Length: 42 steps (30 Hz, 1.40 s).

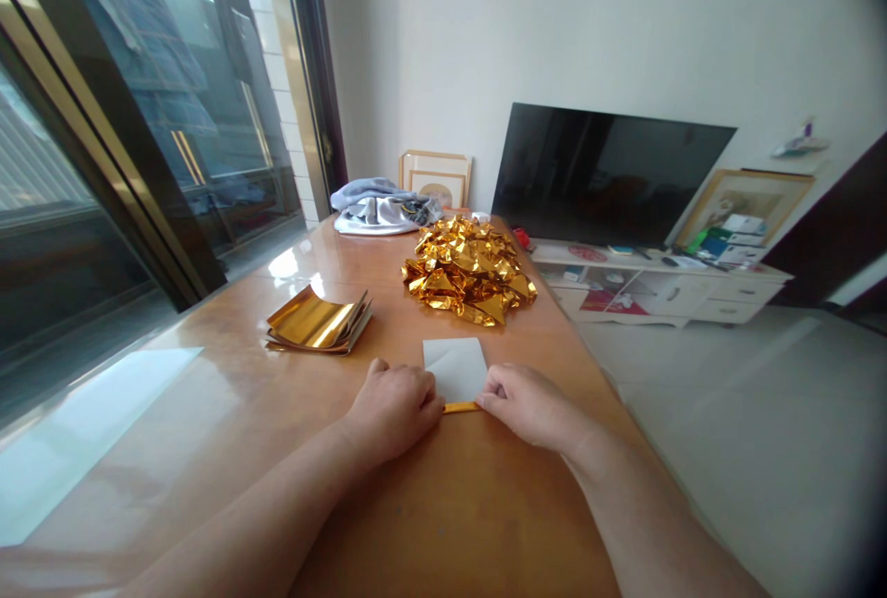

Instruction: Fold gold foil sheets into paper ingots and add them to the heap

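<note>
A small sheet of paper [455, 366] lies white side up on the wooden table [430, 506], its near edge folded over to show a thin gold strip. My left hand [393, 408] pinches the left end of that fold, fingers curled closed. My right hand [528, 404] pinches the right end in the same way. Beyond the sheet sits a heap of folded gold foil pieces [468, 271]. A stack of flat gold foil sheets [318, 322] rests to the left.
Bundled grey clothing [380, 206] lies at the table's far end near picture frames [436, 176]. Glass sliding doors [139, 145] run along the left. To the right stand a television [602, 175] and a low white cabinet [665, 288], with tiled floor beside the table's right edge.
</note>
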### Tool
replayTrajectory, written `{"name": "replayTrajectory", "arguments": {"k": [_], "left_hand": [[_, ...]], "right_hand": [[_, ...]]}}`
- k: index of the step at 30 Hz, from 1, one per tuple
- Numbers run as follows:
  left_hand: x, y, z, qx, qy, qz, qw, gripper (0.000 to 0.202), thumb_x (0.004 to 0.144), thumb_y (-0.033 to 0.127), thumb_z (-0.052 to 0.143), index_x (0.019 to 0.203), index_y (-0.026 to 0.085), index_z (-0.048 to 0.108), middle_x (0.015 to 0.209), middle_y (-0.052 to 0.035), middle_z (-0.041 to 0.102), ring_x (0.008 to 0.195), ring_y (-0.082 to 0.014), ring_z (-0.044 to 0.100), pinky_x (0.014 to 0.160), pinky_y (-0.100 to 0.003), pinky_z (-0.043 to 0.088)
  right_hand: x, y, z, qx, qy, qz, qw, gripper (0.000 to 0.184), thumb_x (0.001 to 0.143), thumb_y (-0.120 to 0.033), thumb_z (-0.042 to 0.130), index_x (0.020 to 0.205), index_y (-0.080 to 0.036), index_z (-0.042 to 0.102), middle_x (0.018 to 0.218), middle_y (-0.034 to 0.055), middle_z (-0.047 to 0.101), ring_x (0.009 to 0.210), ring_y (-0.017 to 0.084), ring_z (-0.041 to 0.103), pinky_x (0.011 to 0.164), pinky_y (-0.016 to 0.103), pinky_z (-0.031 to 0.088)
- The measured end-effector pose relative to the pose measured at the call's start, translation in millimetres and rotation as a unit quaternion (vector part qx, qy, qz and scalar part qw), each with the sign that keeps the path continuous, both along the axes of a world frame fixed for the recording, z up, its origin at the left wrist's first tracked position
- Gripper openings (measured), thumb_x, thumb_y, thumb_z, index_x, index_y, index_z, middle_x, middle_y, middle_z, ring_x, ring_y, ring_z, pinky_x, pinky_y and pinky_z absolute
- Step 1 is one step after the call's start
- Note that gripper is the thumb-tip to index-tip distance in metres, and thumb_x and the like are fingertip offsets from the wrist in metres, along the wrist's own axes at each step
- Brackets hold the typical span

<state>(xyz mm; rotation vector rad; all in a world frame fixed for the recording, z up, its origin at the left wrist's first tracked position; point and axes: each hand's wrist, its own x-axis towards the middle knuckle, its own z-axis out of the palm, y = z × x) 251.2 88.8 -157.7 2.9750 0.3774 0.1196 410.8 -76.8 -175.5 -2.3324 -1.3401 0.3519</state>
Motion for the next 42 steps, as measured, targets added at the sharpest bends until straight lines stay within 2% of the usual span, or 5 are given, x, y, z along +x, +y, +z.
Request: {"name": "replayTrajectory", "arguments": {"k": [7,12,25,34,42], "left_hand": [[-2,0,-2.2,-0.011,-0.031,-0.007,0.999,0.015,0.088,0.034,0.054,0.084,0.022,0.061,0.085,-0.0034,0.067,0.081,-0.0214,0.058,0.074,-0.035,0.032],[-6,-2,0.7,-0.005,-0.068,-0.098,0.993,0.024,0.092,0.024,0.051,0.109,0.03,0.066,0.1,-0.0055,0.061,0.099,-0.0238,0.054,0.083,-0.036,0.034],[-2,3,-8.1,0.031,-0.047,-0.169,0.984,0.036,0.099,0.034,0.047,0.125,0.051,0.063,0.092,-0.0063,0.052,0.09,-0.0231,0.048,0.077,-0.037,0.033],[-2,4,-6.4,0.025,-0.042,-0.174,0.983,0.042,0.096,0.027,0.049,0.129,0.052,0.06,0.095,-0.0056,0.054,0.093,-0.023,0.049,0.08,-0.037,0.035],[-3,4,-5.2,0.013,-0.04,-0.17,0.984,0.037,0.097,0.03,0.047,0.125,0.048,0.064,0.096,-0.0057,0.056,0.093,-0.0228,0.05,0.081,-0.037,0.036]], "right_hand": [[-2,-3,0.9,0.0,-0.023,0.007,1.0,0.018,0.088,-0.037,0.062,0.078,-0.022,0.061,0.079,-0.0016,0.066,0.07,0.013,0.054,0.058,0.025,0.026],[-3,-7,3.8,-0.024,-0.028,-0.026,0.999,0.021,0.088,-0.042,0.062,0.082,-0.022,0.058,0.082,-0.0016,0.067,0.072,0.013,0.054,0.058,0.025,0.024],[2,-21,20.3,-0.098,-0.075,-0.083,0.989,0.022,0.088,-0.043,0.061,0.079,-0.023,0.058,0.076,-0.0022,0.066,0.064,0.013,0.052,0.054,0.026,0.022],[-28,-16,35.1,-0.01,-0.077,0.103,0.992,0.027,0.098,-0.028,0.046,0.086,-0.021,0.069,0.093,0.0042,0.065,0.085,0.016,0.057,0.074,0.025,0.038],[-47,-29,41.9,-0.082,-0.156,0.085,0.981,0.025,0.095,-0.029,0.052,0.104,-0.024,0.074,0.104,0.0085,0.065,0.105,0.025,0.052,0.091,0.034,0.039]]}}
